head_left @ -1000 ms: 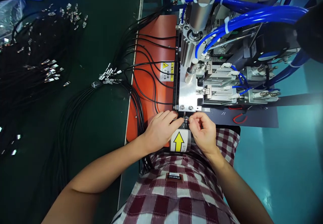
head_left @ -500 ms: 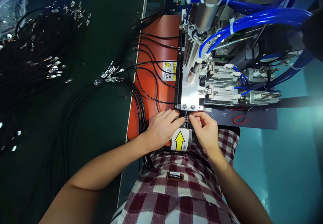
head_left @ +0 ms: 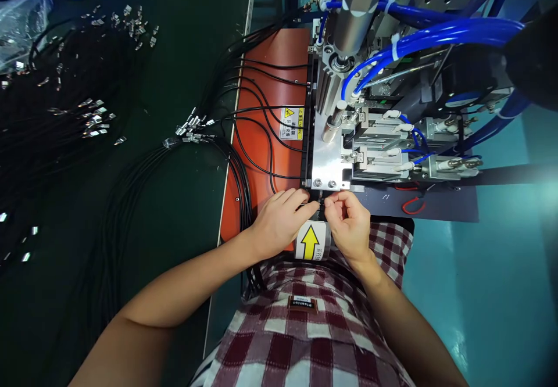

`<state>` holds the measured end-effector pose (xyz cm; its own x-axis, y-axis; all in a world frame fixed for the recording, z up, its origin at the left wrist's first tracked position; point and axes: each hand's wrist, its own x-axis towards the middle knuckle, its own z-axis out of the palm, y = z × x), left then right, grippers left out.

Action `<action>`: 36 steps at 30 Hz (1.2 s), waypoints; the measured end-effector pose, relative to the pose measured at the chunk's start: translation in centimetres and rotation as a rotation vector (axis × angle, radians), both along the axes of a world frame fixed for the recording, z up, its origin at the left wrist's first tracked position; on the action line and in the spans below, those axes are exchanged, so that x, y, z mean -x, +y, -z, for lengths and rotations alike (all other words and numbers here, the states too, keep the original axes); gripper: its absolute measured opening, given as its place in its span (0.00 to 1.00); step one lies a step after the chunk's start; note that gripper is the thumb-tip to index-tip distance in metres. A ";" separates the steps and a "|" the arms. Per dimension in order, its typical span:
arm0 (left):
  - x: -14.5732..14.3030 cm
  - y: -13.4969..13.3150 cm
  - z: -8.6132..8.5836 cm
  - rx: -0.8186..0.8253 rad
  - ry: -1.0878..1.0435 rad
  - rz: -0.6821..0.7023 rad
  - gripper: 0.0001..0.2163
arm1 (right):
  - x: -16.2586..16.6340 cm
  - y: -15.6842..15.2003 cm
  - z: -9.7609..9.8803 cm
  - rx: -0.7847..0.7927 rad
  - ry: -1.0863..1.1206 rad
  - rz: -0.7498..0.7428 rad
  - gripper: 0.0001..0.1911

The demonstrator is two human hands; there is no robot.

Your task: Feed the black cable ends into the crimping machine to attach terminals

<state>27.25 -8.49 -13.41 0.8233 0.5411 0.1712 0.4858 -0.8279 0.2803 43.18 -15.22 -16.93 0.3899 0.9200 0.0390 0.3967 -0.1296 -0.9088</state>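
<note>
My left hand [head_left: 283,222] lies over the machine's feed track [head_left: 321,214], fingers closed. A black cable [head_left: 272,169] curves down the orange plate and disappears beneath its fingers; the cable's end is hidden there. Across the track, my right hand [head_left: 350,224] has thumb and forefinger pinched together, almost meeting the left fingertips. Whatever small piece sits between them is too small to make out. Just above both hands is the metal block of the machine [head_left: 329,163], with several black cables running into its left side. A yellow arrow label [head_left: 310,240] lies below the hands.
An orange plate [head_left: 261,143] with a warning sticker [head_left: 291,123] adjoins the dark table [head_left: 174,218]. A cable bundle with metal terminals [head_left: 192,126] crosses the table edge. More terminal-ended cables [head_left: 93,119] lie far left. Blue air hoses [head_left: 453,31] arch over the machine.
My right hand has shifted slightly left and its fingers have drawn closer together at the track. My left hand stays in nearly the same place.
</note>
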 end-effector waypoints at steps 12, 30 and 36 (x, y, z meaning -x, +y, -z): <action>0.0 0.0 0.0 -0.005 0.017 -0.009 0.13 | -0.9 -0.3 -0.5 0.174 0.313 0.053 0.10; 0.0 0.1 0.0 0.000 0.012 -0.001 0.11 | -0.2 -0.5 0.2 -0.028 0.009 -0.006 0.03; 0.0 0.1 0.1 0.003 0.024 -0.001 0.12 | -0.6 -0.9 0.3 0.074 0.178 -0.008 0.07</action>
<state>27.21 -8.41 -13.49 0.8268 0.5422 0.1499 0.4930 -0.8267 0.2713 43.79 -16.12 -17.28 0.3774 0.9208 -0.0985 0.2313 -0.1967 -0.9528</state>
